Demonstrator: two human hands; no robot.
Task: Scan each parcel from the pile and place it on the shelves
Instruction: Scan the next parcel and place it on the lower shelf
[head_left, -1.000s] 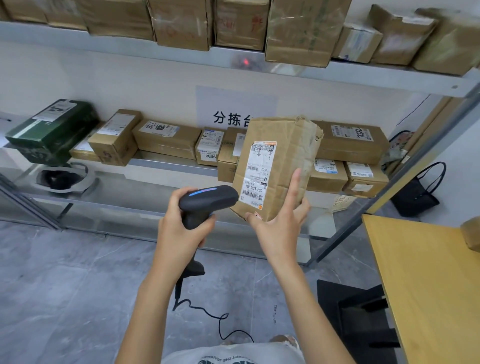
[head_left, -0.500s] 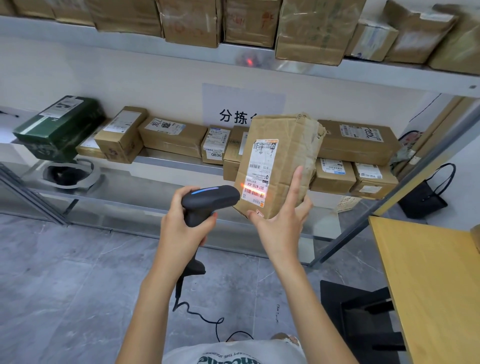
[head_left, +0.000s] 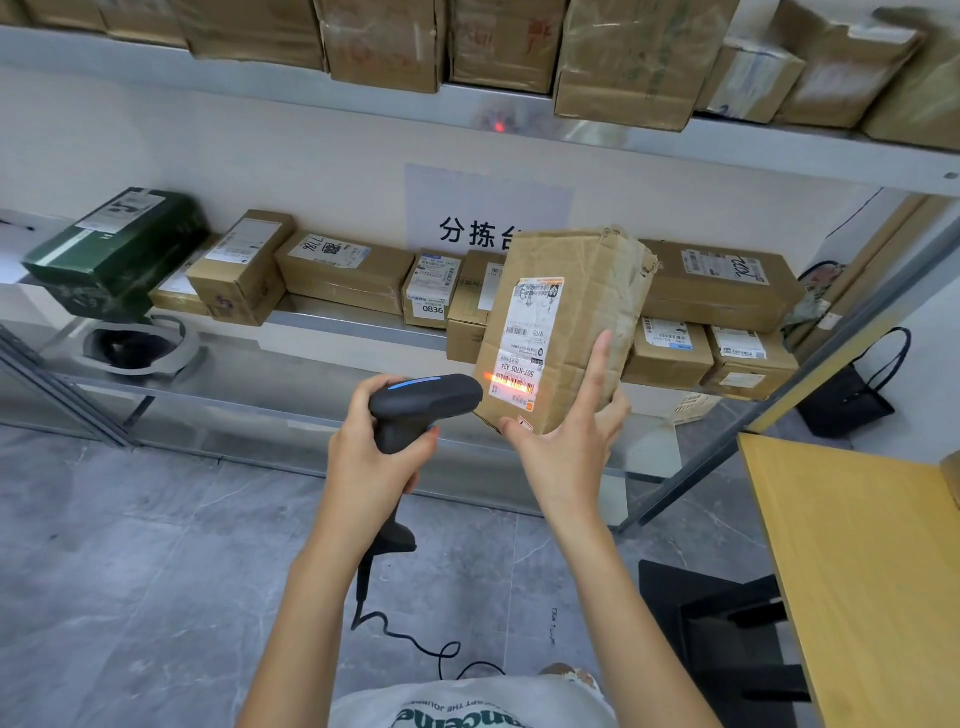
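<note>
A worn brown cardboard parcel (head_left: 582, 291) with a white shipping label is held upright in front of the shelves. My right hand (head_left: 563, 441) grips its lower end from underneath, index finger stretched up its side. My left hand (head_left: 371, 457) grips the handle of a black barcode scanner (head_left: 423, 402), whose head points right at the label. An orange scan beam glows on the barcode at the label's lower end. The scanner's cable (head_left: 410, 639) hangs down to the floor.
Metal shelves (head_left: 343, 325) carry several cardboard parcels, with a green box (head_left: 117, 249) at the left. An upper shelf (head_left: 291, 88) is packed with boxes. A yellow table (head_left: 862, 561) stands at the right, a black bag (head_left: 852, 389) beyond it. Grey tile floor lies below.
The orange scan beam, absent one second ago, now lights the barcode. Scanner and parcel keep almost the same pose; the view has shifted slightly.
</note>
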